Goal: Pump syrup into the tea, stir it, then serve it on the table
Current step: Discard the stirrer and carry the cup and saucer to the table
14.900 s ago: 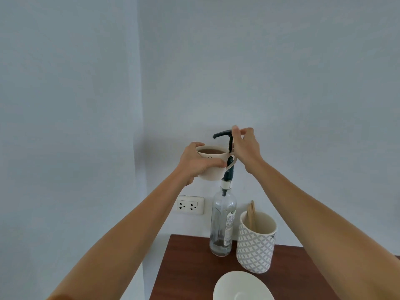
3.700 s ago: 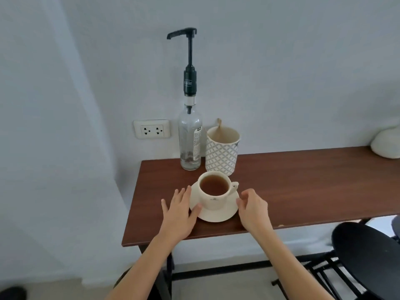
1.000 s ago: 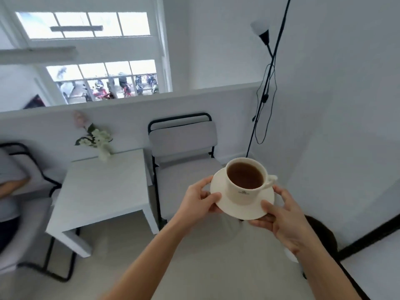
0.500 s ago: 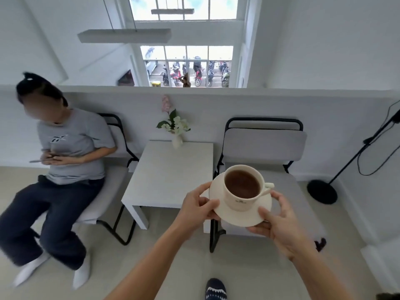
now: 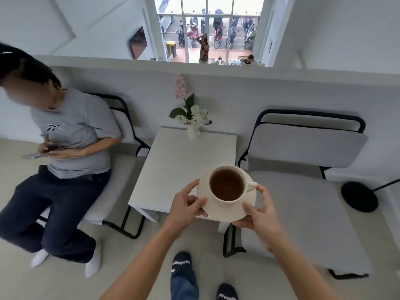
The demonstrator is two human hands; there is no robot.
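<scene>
A cream cup full of brown tea stands on a cream saucer, its handle pointing right. My left hand grips the saucer's left rim and my right hand grips its right and near rim. I hold both in the air over the near right corner of a small white table. The syrup bottle and the stirrer are out of view.
A small white vase of flowers stands at the table's far edge. A person in a grey shirt sits on a chair to the left, holding a phone. A grey padded chair stands on the right; a black lamp base beyond it.
I have stepped closer to the white table and look down more steeply. The cup and saucer, in both hands as before, now hang over the table's near corner.
</scene>
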